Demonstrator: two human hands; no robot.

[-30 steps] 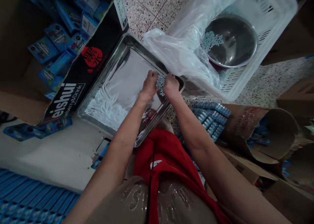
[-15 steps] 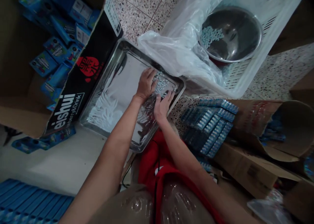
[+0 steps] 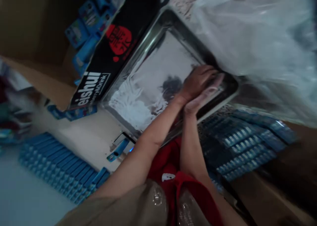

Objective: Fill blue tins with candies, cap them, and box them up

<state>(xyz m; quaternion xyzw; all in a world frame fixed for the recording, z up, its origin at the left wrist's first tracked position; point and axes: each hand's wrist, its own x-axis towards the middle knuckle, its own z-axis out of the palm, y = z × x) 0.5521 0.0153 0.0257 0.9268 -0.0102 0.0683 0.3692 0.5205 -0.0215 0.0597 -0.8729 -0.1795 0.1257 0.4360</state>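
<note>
My left hand [image 3: 198, 81] and my right hand [image 3: 204, 96] are pressed together, cupped, over the right end of a shallow steel tray [image 3: 168, 13]. Their fingers are closed and smeared by motion. The small pale-blue pellets seen between them before are hidden now, and none show in that corner of the tray. White powder lies in streaks over the tray's bottom, thickest at the left end [image 3: 128, 104]. A dark bare patch [image 3: 170, 86] shows in the powder beside my left wrist.
A black carton [image 3: 133, 24] holding blue packets [image 3: 76, 33] stands against the tray's left side. Plastic sheeting [image 3: 247, 38] covers the upper right. Stacked blue boxes [image 3: 245, 140] sit at right, and a row of blue boxes [image 3: 59, 163] lies lower left.
My hands have come together around the pellets, which no longer show in the tray. The view has swung right and nearer, and the steel bowl has left it.
</note>
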